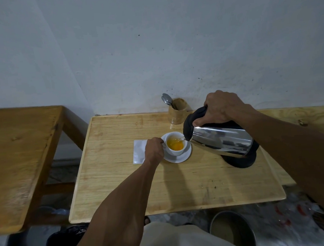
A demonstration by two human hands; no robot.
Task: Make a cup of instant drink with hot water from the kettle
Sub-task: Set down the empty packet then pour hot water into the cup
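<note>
Worktop [123, 184]: pale wood, set against the wall, carrying everything below.
Kettle [222, 141]: shiny steel, tipped toward the left above its black base [241, 162], spout over the cup's right rim, a thin stream running into the cup.
Right hand [222, 106]: fingers wrapped tight round the kettle's black handle at the top.
Left hand [154, 149]: fingers pinching the cup's handle on its left side.
Napkin [139, 150]: white, flat, partly under the left hand.
Saucer [179, 157]: white, beneath the cup.
Cup [176, 143]: white, mid-worktop, holding orange liquid.
Wooden holder [178, 110]: at the back edge, with a spoon [167, 99] standing in it.
</note>
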